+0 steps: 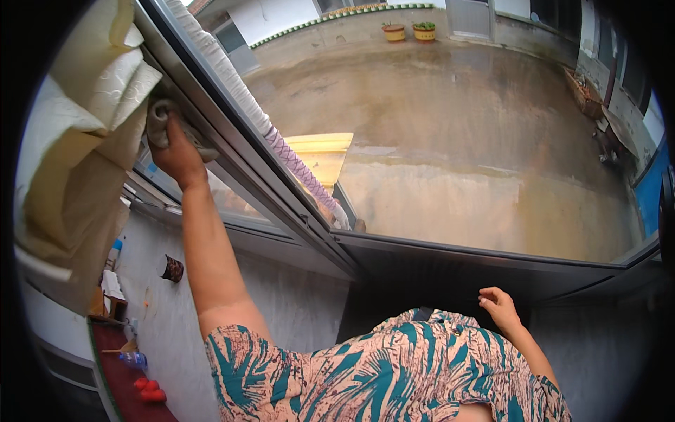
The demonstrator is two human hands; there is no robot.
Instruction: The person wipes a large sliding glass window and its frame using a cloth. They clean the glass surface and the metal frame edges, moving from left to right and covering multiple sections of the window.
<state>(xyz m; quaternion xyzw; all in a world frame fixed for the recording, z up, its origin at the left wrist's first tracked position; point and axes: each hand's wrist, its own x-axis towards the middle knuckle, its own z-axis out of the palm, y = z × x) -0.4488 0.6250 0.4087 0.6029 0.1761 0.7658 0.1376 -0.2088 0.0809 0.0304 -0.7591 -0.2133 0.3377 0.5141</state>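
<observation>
My left hand (177, 156) reaches up and to the left and presses a grey cloth (160, 121) against the dark metal window frame (232, 133), just beside a cream curtain (84, 141). My right hand (499, 306) rests with loosely curled fingers on the dark window sill (436, 274) and holds nothing. A patterned teal and pink garment (380, 373) covers my chest at the lower edge.
A striped hose or rod (295, 165) runs along outside the glass. Beyond lies a wet concrete yard (457, 141) with two potted plants (408, 32). Below left, a small cup (171, 269) sits on the white ledge, and bottles and red objects (148, 390) lie on a dark red surface.
</observation>
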